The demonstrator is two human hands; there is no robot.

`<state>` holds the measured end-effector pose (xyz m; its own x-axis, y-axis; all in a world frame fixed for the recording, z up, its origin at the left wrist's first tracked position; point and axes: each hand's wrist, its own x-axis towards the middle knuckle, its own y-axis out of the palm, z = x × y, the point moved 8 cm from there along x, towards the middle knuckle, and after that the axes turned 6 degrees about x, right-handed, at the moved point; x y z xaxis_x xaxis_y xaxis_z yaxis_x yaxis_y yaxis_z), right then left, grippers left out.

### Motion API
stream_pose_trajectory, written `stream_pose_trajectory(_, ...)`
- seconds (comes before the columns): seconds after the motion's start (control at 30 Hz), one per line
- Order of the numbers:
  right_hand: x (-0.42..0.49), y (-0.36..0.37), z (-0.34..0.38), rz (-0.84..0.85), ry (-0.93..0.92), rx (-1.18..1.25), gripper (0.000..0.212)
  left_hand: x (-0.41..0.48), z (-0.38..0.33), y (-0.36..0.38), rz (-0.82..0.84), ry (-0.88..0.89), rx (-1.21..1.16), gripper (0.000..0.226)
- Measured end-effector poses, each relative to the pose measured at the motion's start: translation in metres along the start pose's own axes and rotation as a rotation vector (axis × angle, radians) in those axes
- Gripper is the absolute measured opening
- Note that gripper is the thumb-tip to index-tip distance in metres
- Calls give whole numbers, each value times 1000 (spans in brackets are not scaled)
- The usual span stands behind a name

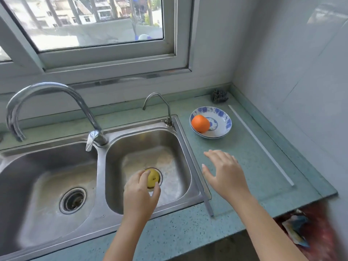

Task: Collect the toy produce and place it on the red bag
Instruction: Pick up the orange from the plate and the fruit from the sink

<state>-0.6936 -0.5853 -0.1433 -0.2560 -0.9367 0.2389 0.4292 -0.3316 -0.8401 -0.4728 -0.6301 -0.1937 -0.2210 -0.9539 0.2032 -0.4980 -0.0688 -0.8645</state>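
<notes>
A yellow toy fruit [153,178] lies over the drain of the right sink basin [175,144]. My left hand [140,193] reaches down into that basin, its thumb and fingers curled round the fruit. An orange toy fruit [200,123] sits in a blue-patterned white bowl [220,119] on the green counter to the right of the sink. My right hand [225,172] hovers flat over the counter just in front of the bowl, fingers spread, holding nothing. A red bag [318,228] lies on the floor at the lower right, below the counter's edge.
A large tap [56,102] arches over the left basin [47,185], and a small tap [160,104] stands behind the right one. A dark scouring pad [219,95] sits in the far counter corner. A white strip [260,144] runs along the counter by the tiled wall.
</notes>
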Motion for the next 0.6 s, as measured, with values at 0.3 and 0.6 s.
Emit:
stream_pose_trajectory(0.3, 76, 28, -31, 16, 32, -1, 46, 70, -6, 27, 20, 54, 3, 49)
stream_pose_trajectory(0.6, 143, 55, -70, 92, 132, 61, 48, 110, -28, 41, 22, 133, 0, 44)
